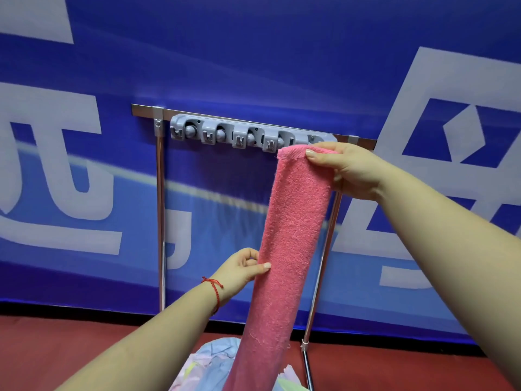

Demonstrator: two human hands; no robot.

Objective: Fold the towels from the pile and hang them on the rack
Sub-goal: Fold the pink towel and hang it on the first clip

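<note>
A pink towel (287, 249), folded into a long narrow strip, hangs from top right down to the bottom middle. My right hand (346, 167) grips its upper end against the right end of the metal rack's top bar (146, 110). My left hand (242, 268) pinches the towel's left edge about halfway down. A grey plastic strip of clips and hooks (239, 135) is fixed along the bar; its right end is hidden behind the towel and my right hand. A pile of pale blue and pastel towels (214, 365) lies below, partly covered by the pink towel.
The rack stands on two chrome legs, the left leg (161, 221) and the right leg (321, 263), in front of a blue banner wall (253, 52) with white characters. The floor (56, 351) is red.
</note>
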